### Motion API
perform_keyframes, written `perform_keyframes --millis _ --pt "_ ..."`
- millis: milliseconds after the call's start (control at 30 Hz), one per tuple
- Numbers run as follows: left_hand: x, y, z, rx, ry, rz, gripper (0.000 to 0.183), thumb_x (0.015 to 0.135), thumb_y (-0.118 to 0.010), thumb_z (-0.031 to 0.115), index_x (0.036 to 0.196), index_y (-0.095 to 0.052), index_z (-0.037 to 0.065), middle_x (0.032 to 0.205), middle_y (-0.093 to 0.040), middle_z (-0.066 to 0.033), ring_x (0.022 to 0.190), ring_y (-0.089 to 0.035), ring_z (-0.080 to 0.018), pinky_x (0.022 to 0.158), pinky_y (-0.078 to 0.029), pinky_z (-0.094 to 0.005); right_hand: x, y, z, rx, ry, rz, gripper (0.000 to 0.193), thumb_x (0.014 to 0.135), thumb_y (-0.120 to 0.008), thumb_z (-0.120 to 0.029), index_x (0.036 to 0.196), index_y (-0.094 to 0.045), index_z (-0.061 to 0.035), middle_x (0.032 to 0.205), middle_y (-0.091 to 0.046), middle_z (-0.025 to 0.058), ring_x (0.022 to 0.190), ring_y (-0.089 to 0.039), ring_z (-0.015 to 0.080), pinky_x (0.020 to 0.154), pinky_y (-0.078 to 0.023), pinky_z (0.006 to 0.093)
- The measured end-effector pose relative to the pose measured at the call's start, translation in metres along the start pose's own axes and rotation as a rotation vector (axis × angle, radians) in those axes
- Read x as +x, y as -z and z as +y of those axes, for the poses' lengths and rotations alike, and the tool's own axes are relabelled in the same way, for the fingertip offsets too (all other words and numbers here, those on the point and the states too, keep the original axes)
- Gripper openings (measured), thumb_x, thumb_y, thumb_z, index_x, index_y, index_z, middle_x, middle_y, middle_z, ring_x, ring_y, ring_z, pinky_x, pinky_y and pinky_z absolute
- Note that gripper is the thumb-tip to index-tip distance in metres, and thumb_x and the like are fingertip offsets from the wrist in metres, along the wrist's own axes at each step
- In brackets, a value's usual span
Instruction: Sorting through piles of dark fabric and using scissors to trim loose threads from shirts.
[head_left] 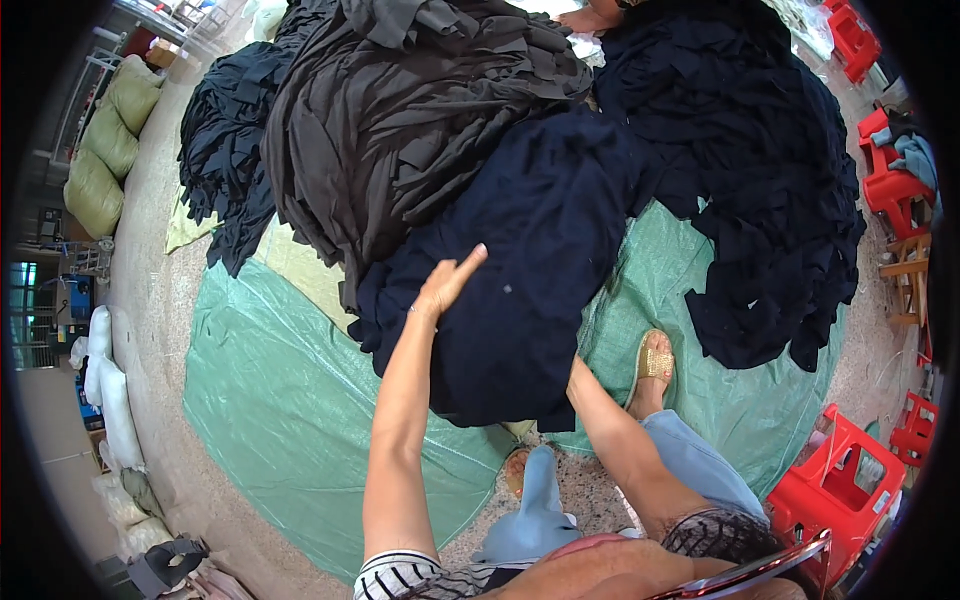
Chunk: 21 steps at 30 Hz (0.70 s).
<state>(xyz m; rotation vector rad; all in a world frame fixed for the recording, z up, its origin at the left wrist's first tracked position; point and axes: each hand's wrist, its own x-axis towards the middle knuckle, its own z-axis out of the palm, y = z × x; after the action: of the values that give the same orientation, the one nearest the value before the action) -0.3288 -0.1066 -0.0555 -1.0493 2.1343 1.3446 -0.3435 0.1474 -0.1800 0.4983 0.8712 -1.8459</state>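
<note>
Illumination is bright and diffuse, with soft-edged shadows. Highlights approach white near the upper edge. The navy cloth (530, 260) renders nearly black, with fold detail suppressed; the green sheet (270, 380) shows a faint sheen. The central zone is acceptably sharp. Fisheye distortion bends straight edges toward the rim; definition softens there, and the corners vignette to black.

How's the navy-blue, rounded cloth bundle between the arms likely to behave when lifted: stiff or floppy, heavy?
Probably floppy: the navy-blue cloth bundle shows soft folds and a sagging outline. Likely heavy overall, since its bulk dwarfs the bare left hand against it. Probably won't roll; it slumps broadly over the green plastic sheet.
</note>
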Motion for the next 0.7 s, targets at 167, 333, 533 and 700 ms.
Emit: perform_keyframes --millis 167,333,533,700 --pt "-0.071 -0.035 0.009 0.201 0.012 0.115 0.121 0.076 -0.043 0.09 0.136 -0.049 -0.015 0.138 -0.052 -0.0325 0.133 -0.049 -0.0393 0.112 -0.038 -0.042 -0.036 0.034 0.049 0.028 0.022 -0.002 0.06 0.099 -0.048 -0.051 0.139 -0.053 -0.0063 0.133 -0.06 0.0069 0.122 -0.057 0.0256 0.109 -0.043 0.0404" --pt "-0.089 -0.08 0.007 0.351 -0.038 0.299 0.11 0.073 -0.052 0.087 0.135 -0.053 -0.004 0.108 -0.068 -0.0307 0.107 -0.066 -0.0421 0.095 -0.051 -0.0471 -0.055 0.085 0.064 0.077 0.08 0.057 0.057 0.1 -0.048 -0.049 0.136 -0.055 -0.0066 0.13 -0.062 0.0066 0.12 -0.058 0.025 0.107 -0.044 0.0394" --pt "-0.083 -0.051 0.047 0.632 -0.005 0.123 0.109 0.067 -0.057 0.089 0.125 -0.059 -0.004 0.112 -0.067 -0.0292 0.106 -0.066 -0.0418 0.092 -0.052 -0.0464 -0.045 0.102 0.004 0.03 0.477 0.676 0.047 0.099 -0.049 -0.042 0.129 -0.056 -0.0066 0.121 -0.062 0.0052 0.111 -0.06 0.025 0.101 -0.046 0.0396" --pt "-0.042 -0.042 0.084 0.24 -0.643 0.619 0.086 0.084 -0.068 0.058 0.142 -0.045 -0.001 0.144 -0.047 -0.023 0.133 -0.045 -0.0389 0.112 -0.033 -0.051 -0.039 0.108 -0.094 0.215 0.511 0.683 0.073 0.091 -0.055 -0.065 0.135 -0.053 -0.0073 0.133 -0.058 0.0088 0.12 -0.056 0.0265 0.105 -0.043 0.0438"
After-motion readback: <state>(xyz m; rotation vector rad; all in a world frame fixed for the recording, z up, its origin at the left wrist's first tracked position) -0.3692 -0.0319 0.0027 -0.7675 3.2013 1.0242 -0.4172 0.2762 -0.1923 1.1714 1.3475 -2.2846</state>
